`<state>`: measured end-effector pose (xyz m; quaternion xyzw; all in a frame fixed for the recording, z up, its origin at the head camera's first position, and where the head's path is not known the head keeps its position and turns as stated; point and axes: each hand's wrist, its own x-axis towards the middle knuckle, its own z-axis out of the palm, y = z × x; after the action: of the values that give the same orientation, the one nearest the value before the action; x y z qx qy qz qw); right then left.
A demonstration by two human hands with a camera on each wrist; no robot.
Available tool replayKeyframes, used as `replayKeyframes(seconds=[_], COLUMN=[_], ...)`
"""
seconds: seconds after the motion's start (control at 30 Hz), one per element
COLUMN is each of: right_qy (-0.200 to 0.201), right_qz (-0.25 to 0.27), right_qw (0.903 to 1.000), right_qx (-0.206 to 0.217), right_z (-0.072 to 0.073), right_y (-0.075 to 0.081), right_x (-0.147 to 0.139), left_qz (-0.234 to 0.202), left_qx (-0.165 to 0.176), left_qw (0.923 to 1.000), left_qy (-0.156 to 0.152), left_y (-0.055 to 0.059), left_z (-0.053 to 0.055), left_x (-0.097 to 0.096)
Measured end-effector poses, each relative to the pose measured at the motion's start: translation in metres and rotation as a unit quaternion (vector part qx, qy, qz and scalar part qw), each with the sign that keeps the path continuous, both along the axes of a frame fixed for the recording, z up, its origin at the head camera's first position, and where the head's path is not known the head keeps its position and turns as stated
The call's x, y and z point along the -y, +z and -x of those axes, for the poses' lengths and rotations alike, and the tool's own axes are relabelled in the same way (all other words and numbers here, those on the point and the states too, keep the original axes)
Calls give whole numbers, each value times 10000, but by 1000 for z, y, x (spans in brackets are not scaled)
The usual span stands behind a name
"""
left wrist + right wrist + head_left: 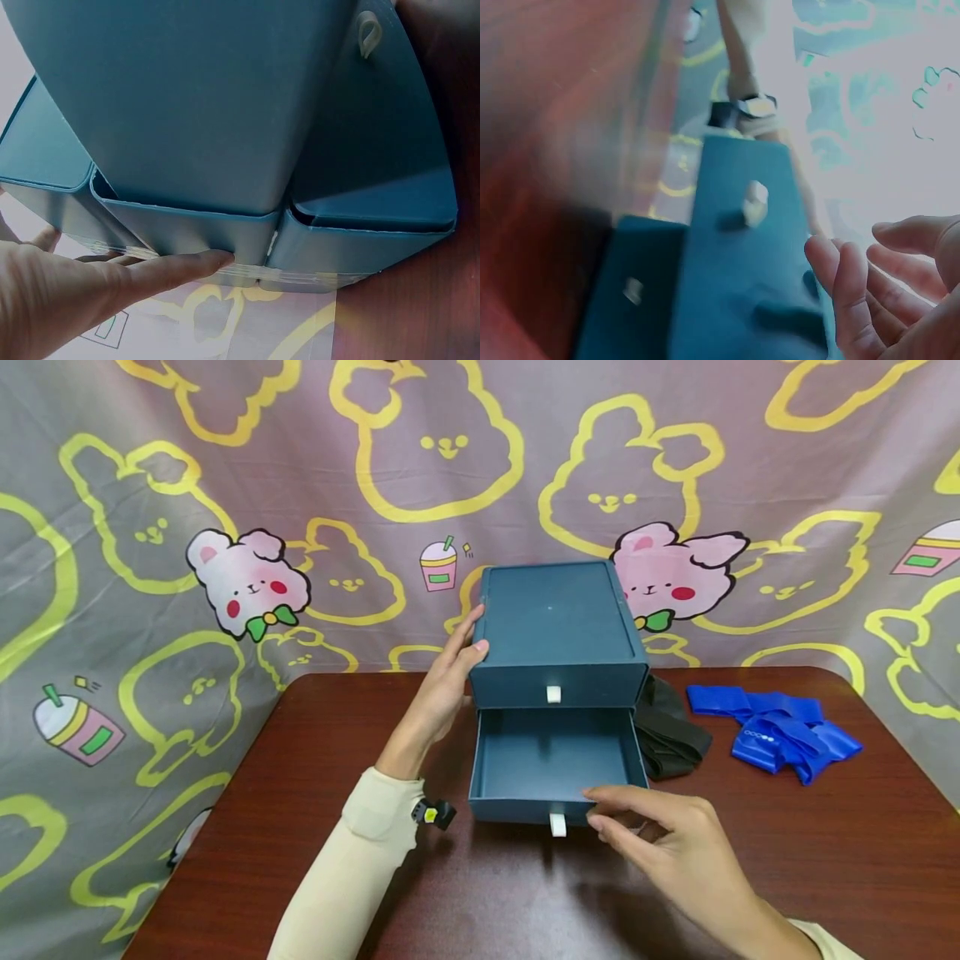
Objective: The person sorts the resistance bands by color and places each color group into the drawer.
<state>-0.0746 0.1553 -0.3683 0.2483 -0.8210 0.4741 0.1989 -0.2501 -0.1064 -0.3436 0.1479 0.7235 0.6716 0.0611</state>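
Cabinet (551, 618): blue, on the counter (315, 760), top drawer (517, 687) shut
Middle drawer (513, 811): pulled way out
Left hand (442, 685): fingers kinda straight, laid on the cabinet's left side
Right hand (682, 835): loose and grasping nothing, fingertips at the middle drawer's front rim, can't tell if touching
Black cloth (667, 739): just right of the cabinet
Blue bands (787, 735): crumpled further right

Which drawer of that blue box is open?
The middle drawer: it juts out by the right hand, its inside showing, while the top drawer above and bottom drawer beneath both sit farther back.
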Motion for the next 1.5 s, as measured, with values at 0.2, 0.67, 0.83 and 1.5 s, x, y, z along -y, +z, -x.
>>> replayKeyframes(seconds=[0.2,0.67,0.83,1.5], right_qy=[-381,-1523,-1827,-1342], right_qz=[-56,-331,-749,-1845], right_qw=[9992,9876,9803,9597], right_qx=[-97,206,71,1641], right_z=[5,43,61,107], right_y=[22,27,8,-61], right_x=[-17,-69,-89,-157], left_qz=[-37,1,65,28], left_qx=[19,-24,-20,1], left_qw=[10000,10000,10000,10000], left_qy=[-11,-4,29,25], left_y=[0,0,0,1], left_z=[1,0,-1,-1], left_x=[0,1,0,0])
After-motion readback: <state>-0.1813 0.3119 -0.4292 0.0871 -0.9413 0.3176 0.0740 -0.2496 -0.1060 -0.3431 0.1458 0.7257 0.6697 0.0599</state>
